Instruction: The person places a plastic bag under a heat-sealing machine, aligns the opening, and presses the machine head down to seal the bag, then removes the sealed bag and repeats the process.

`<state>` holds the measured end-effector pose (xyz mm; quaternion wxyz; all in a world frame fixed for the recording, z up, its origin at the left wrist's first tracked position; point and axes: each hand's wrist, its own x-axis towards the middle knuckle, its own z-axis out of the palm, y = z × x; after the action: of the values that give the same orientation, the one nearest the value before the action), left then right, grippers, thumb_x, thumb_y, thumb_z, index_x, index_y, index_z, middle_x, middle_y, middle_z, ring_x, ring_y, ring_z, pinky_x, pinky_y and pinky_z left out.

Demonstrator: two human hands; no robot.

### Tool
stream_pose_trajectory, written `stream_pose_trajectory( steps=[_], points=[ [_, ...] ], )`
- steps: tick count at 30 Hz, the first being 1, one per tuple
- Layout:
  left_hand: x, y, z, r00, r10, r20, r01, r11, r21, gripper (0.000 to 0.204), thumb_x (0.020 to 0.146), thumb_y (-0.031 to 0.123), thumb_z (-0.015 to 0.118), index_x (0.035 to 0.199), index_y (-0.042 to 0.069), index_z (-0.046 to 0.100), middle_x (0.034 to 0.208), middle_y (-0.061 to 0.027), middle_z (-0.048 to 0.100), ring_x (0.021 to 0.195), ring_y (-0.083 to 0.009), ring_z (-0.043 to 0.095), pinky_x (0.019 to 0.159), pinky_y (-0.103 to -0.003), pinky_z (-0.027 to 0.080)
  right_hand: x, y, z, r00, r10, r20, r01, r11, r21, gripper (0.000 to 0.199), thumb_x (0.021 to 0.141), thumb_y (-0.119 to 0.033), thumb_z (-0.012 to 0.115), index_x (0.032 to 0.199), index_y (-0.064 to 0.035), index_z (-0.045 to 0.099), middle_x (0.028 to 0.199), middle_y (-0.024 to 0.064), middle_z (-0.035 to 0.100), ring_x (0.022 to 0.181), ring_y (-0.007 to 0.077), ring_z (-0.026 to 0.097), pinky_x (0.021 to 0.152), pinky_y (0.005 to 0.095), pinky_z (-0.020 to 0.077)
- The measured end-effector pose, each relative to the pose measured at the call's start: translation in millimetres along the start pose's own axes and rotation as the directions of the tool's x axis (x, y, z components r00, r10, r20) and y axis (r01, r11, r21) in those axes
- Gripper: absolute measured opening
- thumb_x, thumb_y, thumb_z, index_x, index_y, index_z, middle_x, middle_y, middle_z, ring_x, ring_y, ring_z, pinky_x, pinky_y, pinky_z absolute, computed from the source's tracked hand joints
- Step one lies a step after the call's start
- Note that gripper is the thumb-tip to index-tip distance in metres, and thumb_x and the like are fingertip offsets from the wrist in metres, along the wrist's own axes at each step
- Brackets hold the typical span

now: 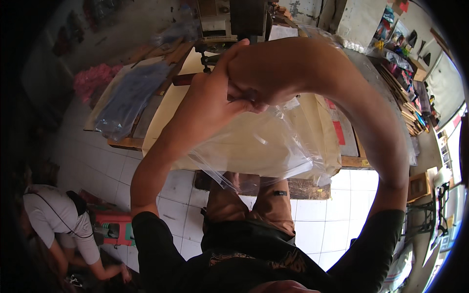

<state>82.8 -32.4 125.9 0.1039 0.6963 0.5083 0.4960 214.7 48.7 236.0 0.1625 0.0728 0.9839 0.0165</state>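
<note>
My hands meet over the table, close to a machine. A clear plastic sheet or bag (264, 139) hangs below them, creased and see-through, reaching past the table's near edge. My right hand (266, 88) bends in from above, its fingertips closed together at the plastic's top. Against it, my left hand (215, 85) has its thumb pressed in at the same spot, while a finger stretches up behind my right wrist. The right hand and wrist hide most of the left fingers. Beneath the plastic lies a pale tan sheet (161, 122) covering the tabletop.
The machine (215, 24) stands at the table's back. On the left are a stack of clear plastic (129, 100) and a pink bundle (93, 80). Wood strips (408, 105) lie at the right. A person (58, 215) bends beside a red stool (110, 222), lower left.
</note>
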Motion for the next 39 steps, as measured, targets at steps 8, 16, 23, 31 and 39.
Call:
stream_pose_trajectory(
  steps=[8, 16, 23, 31, 39],
  points=[
    [-77, 1, 42, 0.899, 0.228, -0.375, -0.162, 0.967, 0.198, 0.072, 0.080, 0.010, 0.084, 0.137, 0.000, 0.041, 0.118, -0.0179, 0.063, 0.112, -0.0270, 0.064, 0.098, -0.039, 0.050, -11, 34, -53, 0.967, 0.234, -0.100, -0.234, 0.972, 0.017, 0.015, 0.088, -0.016, 0.069, 0.093, -0.0021, 0.074, 0.079, 0.0111, 0.073, 0.075, 0.0246, 0.073, 0.070, 0.0382, 0.0601],
    [-114, -76, 163, 0.893, -0.287, 0.347, 0.330, -0.108, -0.938, 0.075, 0.092, 0.052, 0.065, 0.139, 0.000, 0.041, 0.140, -0.0242, 0.049, 0.132, -0.0340, 0.051, 0.113, -0.047, 0.041, -61, 28, -63, 0.794, 0.315, -0.519, -0.133, 0.924, 0.357, 0.015, 0.092, -0.007, 0.068, 0.099, 0.0046, 0.073, 0.083, 0.0119, 0.074, 0.076, 0.0152, 0.073, 0.066, 0.0285, 0.0612],
    [-84, -101, 156, 0.978, -0.197, 0.065, -0.017, -0.390, -0.921, 0.061, 0.094, 0.041, 0.065, 0.139, 0.004, 0.048, 0.136, -0.0137, 0.057, 0.130, -0.0287, 0.053, 0.114, -0.046, 0.041, -82, 64, -25, 0.575, 0.269, -0.773, -0.027, 0.950, 0.311, 0.017, 0.092, -0.011, 0.067, 0.103, 0.0013, 0.073, 0.086, 0.0110, 0.075, 0.075, 0.0179, 0.072, 0.066, 0.0313, 0.0604],
    [-173, -90, 81, 0.722, -0.652, -0.233, 0.194, 0.513, -0.836, 0.026, 0.096, 0.016, 0.068, 0.111, -0.005, 0.068, 0.102, -0.0084, 0.070, 0.093, -0.0148, 0.066, 0.084, -0.030, 0.053, -86, 34, 177, 0.383, 0.708, -0.593, 0.172, 0.576, 0.799, 0.019, 0.096, -0.005, 0.064, 0.110, 0.0054, 0.070, 0.083, 0.0090, 0.072, 0.072, 0.0095, 0.068, 0.066, 0.0252, 0.0564],
    [-240, -8, 13, 0.516, -0.764, 0.386, 0.840, 0.363, -0.404, 0.018, 0.090, 0.010, 0.073, 0.100, -0.006, 0.073, 0.085, -0.0084, 0.074, 0.078, -0.0120, 0.070, 0.070, -0.025, 0.056, -160, -64, 269, 0.656, 0.665, 0.356, -0.240, -0.262, 0.935, 0.025, 0.097, -0.013, 0.065, 0.105, 0.0099, 0.068, 0.083, 0.0131, 0.071, 0.069, 0.0160, 0.070, 0.064, 0.0286, 0.0575]
  ],
)
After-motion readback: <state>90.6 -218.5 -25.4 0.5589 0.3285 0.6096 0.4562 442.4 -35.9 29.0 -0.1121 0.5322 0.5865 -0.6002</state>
